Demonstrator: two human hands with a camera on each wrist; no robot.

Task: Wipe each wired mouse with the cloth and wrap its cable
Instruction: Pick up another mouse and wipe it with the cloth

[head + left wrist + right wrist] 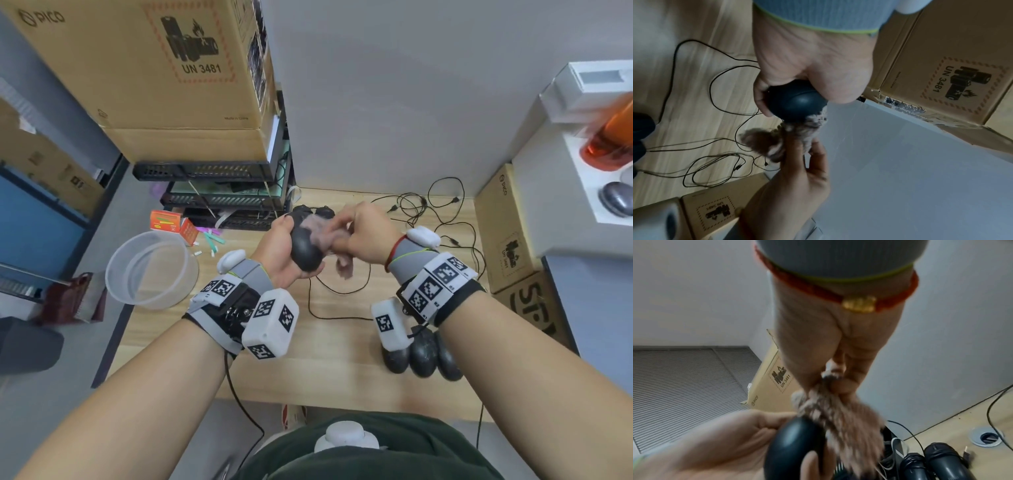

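Observation:
My left hand [289,251] grips a black wired mouse [305,250] above the middle of the wooden table [260,373]. Its cable [310,301] hangs down and loops on the table. My right hand [356,233] pinches a fuzzy pink-brown cloth [322,231] and holds it against the mouse's top. The left wrist view shows the mouse [795,100] in the left hand [809,65], with the cloth [797,129] bunched below it. In the right wrist view the cloth [838,415] drapes from the right hand [828,353] over the mouse [795,443].
Three black mice [423,356] lie side by side at the near right, under my right wrist. More mice [313,209] and tangled cables [428,205] lie at the back. A clear plastic tub [150,270] stands left. Cardboard boxes [507,233] flank the table.

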